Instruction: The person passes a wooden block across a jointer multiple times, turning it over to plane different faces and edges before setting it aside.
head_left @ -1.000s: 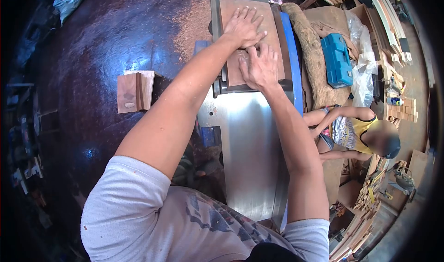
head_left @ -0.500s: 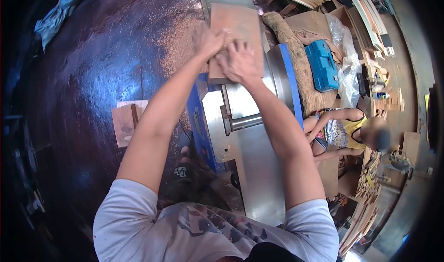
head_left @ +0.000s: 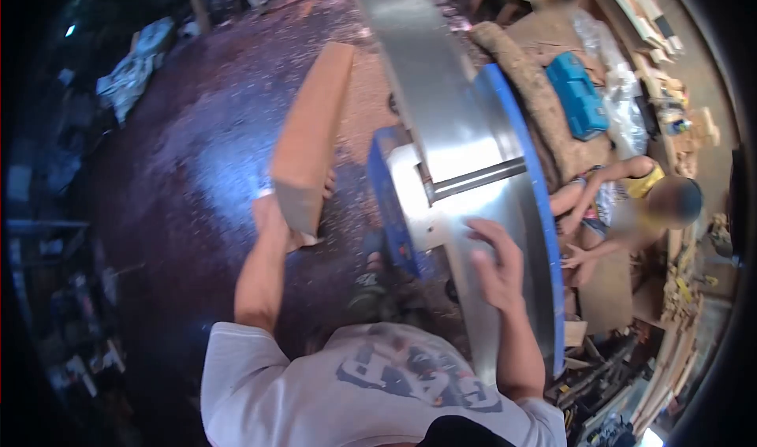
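A thick wooden board [head_left: 309, 127] is held up off to the left of the jointer [head_left: 418, 60], tilted with its far end pointing away from me. My left hand [head_left: 274, 216] grips it near its lower end; some fingertips show on its right side, and the rest are hidden behind the wood. My right hand [head_left: 498, 267] is over the jointer's near metal table with nothing in it, fingers apart. Between the two tables, the dark cutter slot [head_left: 479, 180] lies beyond that hand.
Wood shavings lie on the dark floor [head_left: 197, 155] around the machine. At the right, a person [head_left: 607, 202] sits beside the jointer's blue fence [head_left: 516, 123]. Behind are a teal tool case [head_left: 578, 96], a log [head_left: 524, 92] and stacked wood strips [head_left: 670, 376].
The board has come off the jointer table to the left in my left hand. My right hand has let go of it and drawn back over the near table. The view has shifted.
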A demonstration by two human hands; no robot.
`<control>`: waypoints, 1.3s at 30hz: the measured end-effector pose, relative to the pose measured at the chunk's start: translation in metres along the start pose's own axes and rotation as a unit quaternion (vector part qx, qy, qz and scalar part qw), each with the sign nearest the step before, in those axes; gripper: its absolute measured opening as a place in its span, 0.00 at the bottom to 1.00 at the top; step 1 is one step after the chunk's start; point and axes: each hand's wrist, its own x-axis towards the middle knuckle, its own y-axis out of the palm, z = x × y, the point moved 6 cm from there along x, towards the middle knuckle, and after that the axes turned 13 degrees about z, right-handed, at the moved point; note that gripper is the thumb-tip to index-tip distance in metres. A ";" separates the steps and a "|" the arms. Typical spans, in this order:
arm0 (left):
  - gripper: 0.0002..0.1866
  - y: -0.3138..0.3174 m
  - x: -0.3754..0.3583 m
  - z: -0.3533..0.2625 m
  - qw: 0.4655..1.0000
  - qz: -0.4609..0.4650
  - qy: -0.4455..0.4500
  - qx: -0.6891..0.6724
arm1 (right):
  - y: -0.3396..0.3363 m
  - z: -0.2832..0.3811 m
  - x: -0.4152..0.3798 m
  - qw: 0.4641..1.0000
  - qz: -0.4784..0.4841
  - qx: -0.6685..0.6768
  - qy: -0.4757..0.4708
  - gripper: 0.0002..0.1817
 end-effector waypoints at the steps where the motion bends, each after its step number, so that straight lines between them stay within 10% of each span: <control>1: 0.41 0.004 -0.032 0.018 0.993 0.065 -0.008 -0.097 | -0.007 -0.020 -0.047 0.996 -0.022 0.003 0.089 0.19; 4: 0.50 0.017 -0.100 0.072 0.920 0.279 -0.030 -0.274 | -0.004 -0.086 -0.180 0.952 -0.116 0.087 0.269 0.16; 10: 0.48 0.098 -0.164 0.176 0.889 0.346 -0.055 -0.296 | 0.037 -0.037 -0.261 0.979 -0.066 0.021 0.193 0.17; 16: 0.46 0.138 -0.171 0.283 0.938 0.248 -0.094 -0.222 | 0.054 0.036 -0.299 0.990 -0.064 0.105 0.063 0.30; 21: 0.37 0.135 -0.151 0.353 0.982 -0.006 -0.030 0.189 | 0.058 0.053 -0.350 0.940 -0.132 0.312 0.044 0.44; 29: 0.34 0.113 -0.148 0.476 0.888 -0.063 0.015 0.454 | 0.033 -0.054 -0.451 0.795 -0.360 0.402 0.277 0.34; 33: 0.40 0.124 -0.132 0.516 0.869 -0.003 -0.057 0.492 | 0.002 -0.090 -0.474 0.811 -0.372 0.285 0.351 0.39; 36: 0.49 0.144 -0.121 0.515 0.688 -0.084 -0.197 0.694 | -0.019 -0.066 -0.472 0.836 -0.331 -0.218 0.380 0.38; 39: 0.54 0.138 -0.118 0.503 0.667 -0.001 -0.190 0.720 | -0.018 -0.032 -0.432 0.899 -0.242 -0.316 0.182 0.31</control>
